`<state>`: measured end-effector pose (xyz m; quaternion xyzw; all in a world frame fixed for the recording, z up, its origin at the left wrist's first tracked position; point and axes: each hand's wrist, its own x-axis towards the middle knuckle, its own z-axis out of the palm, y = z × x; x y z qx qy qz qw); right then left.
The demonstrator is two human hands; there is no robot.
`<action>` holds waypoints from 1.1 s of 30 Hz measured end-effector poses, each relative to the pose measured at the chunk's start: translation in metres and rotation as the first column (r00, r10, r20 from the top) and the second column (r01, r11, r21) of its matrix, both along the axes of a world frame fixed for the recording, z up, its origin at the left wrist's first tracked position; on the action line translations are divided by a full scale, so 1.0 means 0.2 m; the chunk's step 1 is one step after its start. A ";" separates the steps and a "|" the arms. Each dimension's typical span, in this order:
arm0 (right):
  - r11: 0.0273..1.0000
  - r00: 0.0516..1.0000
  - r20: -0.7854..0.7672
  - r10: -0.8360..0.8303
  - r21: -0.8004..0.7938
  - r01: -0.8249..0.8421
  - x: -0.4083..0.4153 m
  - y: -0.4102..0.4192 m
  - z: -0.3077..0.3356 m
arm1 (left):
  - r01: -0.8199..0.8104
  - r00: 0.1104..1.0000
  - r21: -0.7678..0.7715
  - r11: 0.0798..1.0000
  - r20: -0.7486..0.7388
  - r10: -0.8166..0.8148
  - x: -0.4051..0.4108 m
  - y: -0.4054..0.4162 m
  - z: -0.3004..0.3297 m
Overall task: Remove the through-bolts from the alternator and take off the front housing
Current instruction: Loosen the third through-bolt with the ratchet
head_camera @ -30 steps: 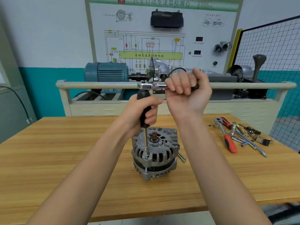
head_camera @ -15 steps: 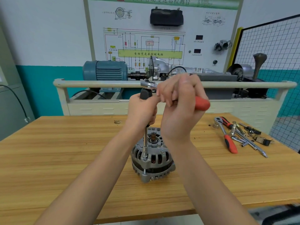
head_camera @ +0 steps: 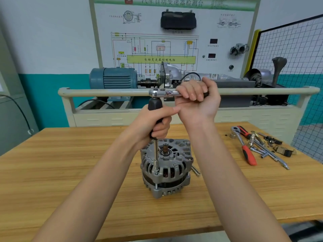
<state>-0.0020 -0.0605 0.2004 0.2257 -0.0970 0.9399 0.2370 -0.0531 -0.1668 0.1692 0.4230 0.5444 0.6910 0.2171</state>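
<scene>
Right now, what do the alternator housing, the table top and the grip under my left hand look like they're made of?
Alternator housing: looks like cast aluminium, a dull grey, matte, ribbed and slotted shell.
Table top: wood or wood laminate, with pale brown grain lines and a smooth surface; which one is unclear.
Grip held by the left hand: probably black plastic or rubber, matte, with a slight sheen.

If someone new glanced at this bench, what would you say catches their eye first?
Most likely the alternator standing at the centre of the wooden table, with the left hand gripping a black extension handle above it and the right hand gripping the ratchet on top. Loose tools lie to the right.
</scene>
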 end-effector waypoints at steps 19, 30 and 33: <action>0.843 0.897 -0.251 -0.365 0.319 0.433 0.11 -0.12 -0.04 | -0.245 0.969 -0.007 0.970 -0.029 0.244 0.04 -0.01 0.00; 0.965 0.976 -0.087 -0.201 0.154 0.213 0.11 -0.06 -0.04 | -0.155 0.985 0.047 0.987 0.079 0.151 0.06 0.02 0.03; 0.753 0.821 -0.286 -0.493 0.333 0.568 0.13 -0.15 -0.07 | -0.340 0.938 0.075 0.937 0.101 0.332 0.07 0.06 0.03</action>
